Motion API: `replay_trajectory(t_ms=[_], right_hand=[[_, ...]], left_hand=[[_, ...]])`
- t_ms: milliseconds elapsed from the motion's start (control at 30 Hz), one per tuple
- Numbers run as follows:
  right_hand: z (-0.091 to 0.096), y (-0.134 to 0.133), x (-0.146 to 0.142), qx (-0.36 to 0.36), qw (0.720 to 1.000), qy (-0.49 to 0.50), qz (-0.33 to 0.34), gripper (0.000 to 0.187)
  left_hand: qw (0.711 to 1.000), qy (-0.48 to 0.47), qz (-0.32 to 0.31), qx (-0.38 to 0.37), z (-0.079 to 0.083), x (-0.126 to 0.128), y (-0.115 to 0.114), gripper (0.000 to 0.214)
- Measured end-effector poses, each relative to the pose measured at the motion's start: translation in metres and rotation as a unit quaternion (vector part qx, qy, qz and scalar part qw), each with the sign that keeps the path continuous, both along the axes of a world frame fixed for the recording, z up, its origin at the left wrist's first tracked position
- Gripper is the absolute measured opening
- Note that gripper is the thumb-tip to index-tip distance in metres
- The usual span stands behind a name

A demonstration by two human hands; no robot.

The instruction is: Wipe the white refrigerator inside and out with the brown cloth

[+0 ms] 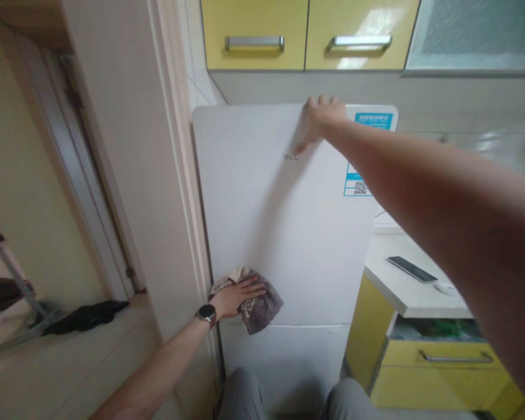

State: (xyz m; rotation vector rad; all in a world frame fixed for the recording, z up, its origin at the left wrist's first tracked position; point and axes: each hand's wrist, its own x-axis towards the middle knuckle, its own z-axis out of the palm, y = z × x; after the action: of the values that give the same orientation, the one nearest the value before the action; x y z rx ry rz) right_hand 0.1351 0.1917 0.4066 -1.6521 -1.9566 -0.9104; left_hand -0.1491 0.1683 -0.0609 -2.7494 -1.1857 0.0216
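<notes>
**My cloth [266,306] is on the fridge [262,245], work under way**

The fridge stands upright, its long axis vertical, its front facing me. I judge I'm partway through its front: the cloth is against it, so I'd not call it finished. The upper door [245,192] looks plain white, with no mark I can make out beyond its print and sticker; which parts the cloth has covered, I cannot tell. The lower door [289,350] is mostly uncovered.

The cloth lies at the upper door's low left, its bottom tip just crossing the seam. It is rumpled, with no strong long axis: the pale end sits left, and a dark corner points right.

My left hand [236,296] is flat on it, fingers spread, pressing rather than clenching. My right hand [326,116] has its fingers over the fridge's top edge, thumb on the front; how firmly it grips, I can't tell. The sticker [373,121] is at the far right corner, the logo [290,157] below my thumb.
</notes>
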Motion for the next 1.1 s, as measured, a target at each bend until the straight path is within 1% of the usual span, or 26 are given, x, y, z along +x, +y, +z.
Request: replay_trajectory(t_ms=[33,100,200,300,367,400,433,467,533,567,600,633,700,800,900,967,1100], right_hand=[[0.0,-0.005,-0.002,0.014,1.0,0.009,-0.018,0.126],[-0.005,-0.006,-0.002,0.02,0.999,0.023,-0.023,0.124],[-0.009,0.015,0.005,0.029,0.998,0.045,0.037,0.121],[-0.005,0.039,0.011,0.046,0.993,0.046,0.094,0.123],[-0.001,0.045,0.012,0.037,0.994,0.043,0.096,0.124],[0.0,0.044,0.011,0.027,0.995,0.043,0.086,0.123],[0.001,0.041,0.009,0.017,0.996,0.041,0.073,0.121],[0.001,0.037,0.008,0.009,0.997,0.037,0.06,0.118],[0.001,0.028,0.005,0.0,0.999,0.025,0.043,0.112],[0.0,0.024,0.005,0.001,0.999,0.02,0.044,0.109],[-0.001,0.021,0.005,0.005,0.999,0.016,0.05,0.107],[-0.002,0.019,0.005,0.011,0.998,0.015,0.057,0.104],[-0.005,0.015,0.007,0.026,0.998,0.02,0.06,0.1],[-0.009,0.006,0.008,0.036,0.999,0.006,0.022,0.099],[-0.01,-0.002,0.007,0.034,0.999,-0.026,-0.011,0.112],[-0.01,-0.006,0.005,0.032,0.999,-0.031,-0.017,0.116],[-0.01,-0.009,0.002,0.019,1.0,-0.012,-0.021,0.095]], left_hand=[[0.999,-0.004,0.023,0.023,0.019,0.005,0.001,0.098],[0.995,-0.026,0.064,0.075,0.061,0.015,0.002,0.095],[0.975,-0.1,0.112,0.166,0.126,0.031,0.003,0.089],[0.93,-0.2,0.159,0.266,0.196,0.046,0.006,0.09],[0.891,-0.254,0.182,0.329,0.244,0.058,0.011,0.092],[0.877,-0.273,0.189,0.346,0.268,0.064,0.014,0.092],[0.871,-0.285,0.191,0.351,0.292,0.07,0.018,0.092],[0.871,-0.29,0.194,0.346,0.314,0.077,0.022,0.095],[0.872,-0.29,0.207,0.337,0.351,0.089,0.03,0.101],[0.872,-0.286,0.213,0.335,0.365,0.094,0.033,0.105],[0.872,-0.282,0.217,0.335,0.376,0.098,0.036,0.109],[0.872,-0.279,0.219,0.337,0.383,0.101,0.038,0.113],[0.873,-0.272,0.215,0.343,0.388,0.104,0.039,0.119],[0.875,-0.26,0.207,0.352,0.382,0.105,0.036,0.121],[0.874,-0.251,0.212,0.359,0.373,0.105,0.032,0.12],[0.872,-0.244,0.209,0.37,0.368,0.104,0.031,0.117],[0.875,-0.221,0.2,0.381,0.357,0.104,0.03,0.11]])
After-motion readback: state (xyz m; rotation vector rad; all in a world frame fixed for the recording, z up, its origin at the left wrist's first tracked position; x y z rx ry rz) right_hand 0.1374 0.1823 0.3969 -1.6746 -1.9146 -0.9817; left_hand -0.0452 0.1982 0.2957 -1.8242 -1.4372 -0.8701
